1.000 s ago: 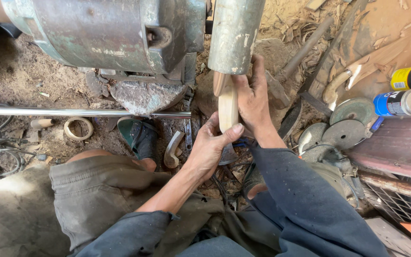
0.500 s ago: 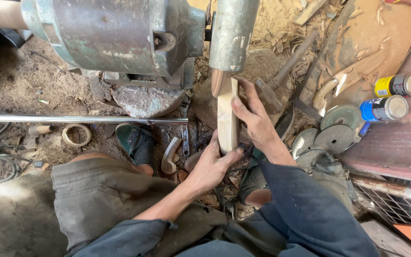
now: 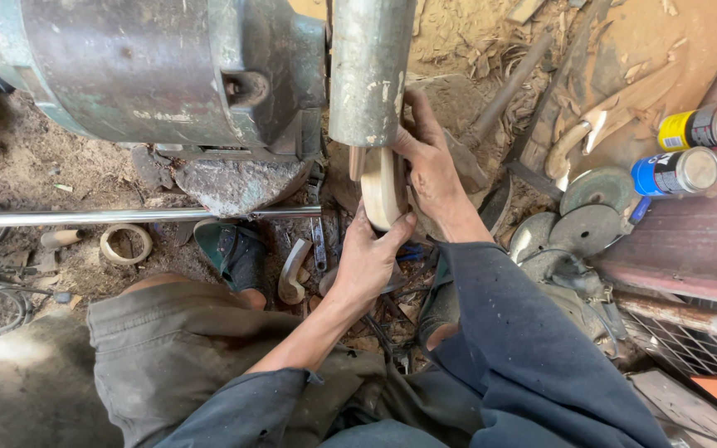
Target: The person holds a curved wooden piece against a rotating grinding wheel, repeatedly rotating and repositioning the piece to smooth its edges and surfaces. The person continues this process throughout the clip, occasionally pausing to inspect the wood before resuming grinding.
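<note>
A pale curved wooden piece stands on edge under the grey metal drum of a worn motor machine. My left hand grips the piece's near end from below. Fingers of my right hand wrap its right side and reach up to the drum's lower edge. The piece's top end is hidden under the drum.
A steel rod runs across the dirt floor at left. A wooden ring, a green sandal and a curved wooden offcut lie near my knee. Grinding discs and two spray cans sit at right.
The wooden piece has slid up under the drum, so less of it shows. Both hands followed it upward, keeping their grip.
</note>
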